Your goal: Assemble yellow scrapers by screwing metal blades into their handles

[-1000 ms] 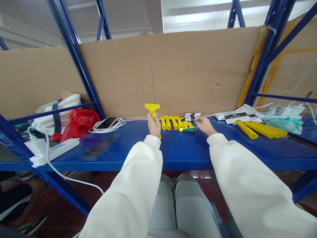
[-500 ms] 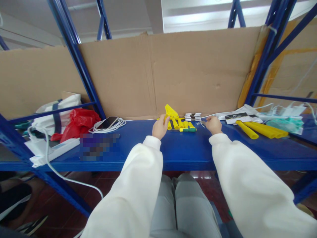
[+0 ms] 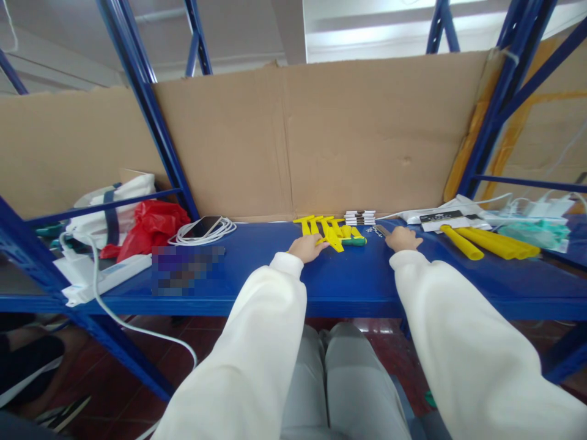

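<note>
My left hand is closed on a yellow plastic scraper head, whose wide flat end points right, low over the bench. Behind it, several more yellow scraper heads lie in a row. Beside them rests a screwdriver with a green and yellow handle, partly covered by the held piece. My right hand is closed, its fingertips at a small grey metal plate. Small silvery screws lie scattered just left of that plate.
Small white-and-dark packs are stacked against the cardboard wall. Long yellow tubes and a white bag lie at right. A phone, coiled white cable, red bag and power strip are at left.
My left hand has lowered the yellow scraper head and turned it from pointing up to pointing right. My right hand has shifted slightly down and right, so the grey plate shows more clearly.
</note>
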Tool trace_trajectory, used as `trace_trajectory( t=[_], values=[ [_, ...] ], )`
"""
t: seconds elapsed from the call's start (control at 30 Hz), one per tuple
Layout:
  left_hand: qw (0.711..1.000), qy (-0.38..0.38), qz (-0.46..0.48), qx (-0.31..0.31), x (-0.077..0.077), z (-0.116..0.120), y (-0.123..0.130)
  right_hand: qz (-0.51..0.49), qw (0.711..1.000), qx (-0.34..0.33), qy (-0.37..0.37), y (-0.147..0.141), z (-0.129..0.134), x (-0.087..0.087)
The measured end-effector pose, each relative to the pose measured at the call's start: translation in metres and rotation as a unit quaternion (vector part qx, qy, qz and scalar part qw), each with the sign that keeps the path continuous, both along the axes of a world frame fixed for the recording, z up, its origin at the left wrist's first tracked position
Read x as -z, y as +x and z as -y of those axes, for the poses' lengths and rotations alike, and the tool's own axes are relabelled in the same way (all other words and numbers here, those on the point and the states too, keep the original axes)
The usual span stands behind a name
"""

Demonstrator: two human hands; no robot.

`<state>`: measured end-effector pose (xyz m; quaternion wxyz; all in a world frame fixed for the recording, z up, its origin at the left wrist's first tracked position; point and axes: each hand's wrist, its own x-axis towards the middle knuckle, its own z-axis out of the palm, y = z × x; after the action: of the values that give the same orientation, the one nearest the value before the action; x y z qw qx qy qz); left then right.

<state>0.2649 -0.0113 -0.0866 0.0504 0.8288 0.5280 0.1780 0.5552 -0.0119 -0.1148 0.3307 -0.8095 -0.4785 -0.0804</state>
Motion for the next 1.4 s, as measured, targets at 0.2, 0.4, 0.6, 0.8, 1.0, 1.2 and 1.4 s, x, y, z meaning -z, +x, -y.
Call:
trace_trajectory(
  t=[0.2,0.4,0.6,0.8,1.0,1.2,1.4],
  values=[
    [1.000,0.004,-0.012,0.006,0.001,-0.001,0.000,-0.045,0.994,0.076,-0.057,-0.005,0.001,-0.003],
    [1.000,0.003,0.002,0.000,0.001,-0.001,0.000,-0.058,0.995,0.076,0.000,0.001,-0.004,0.005],
    [1.000,0.018,0.004,0.002,0.002,-0.002,0.000,-0.071,0.995,0.071,0.016,0.000,-0.004,0.003],
    [1.000,0.007,-0.019,0.008,-0.003,0.003,0.000,-0.113,0.990,0.076,0.043,-0.002,-0.005,-0.008],
    [1.000,0.004,0.002,0.004,-0.004,0.005,0.000,-0.206,0.957,-0.135,0.153,-0.017,-0.014,-0.017],
    [1.000,0.005,0.003,0.010,-0.004,0.005,-0.001,-0.209,0.900,-0.381,0.039,-0.050,-0.011,-0.015],
    [1.000,-0.019,-0.011,0.020,-0.011,0.011,-0.002,-0.195,0.876,-0.439,0.038,-0.049,-0.006,-0.014]
  ],
)
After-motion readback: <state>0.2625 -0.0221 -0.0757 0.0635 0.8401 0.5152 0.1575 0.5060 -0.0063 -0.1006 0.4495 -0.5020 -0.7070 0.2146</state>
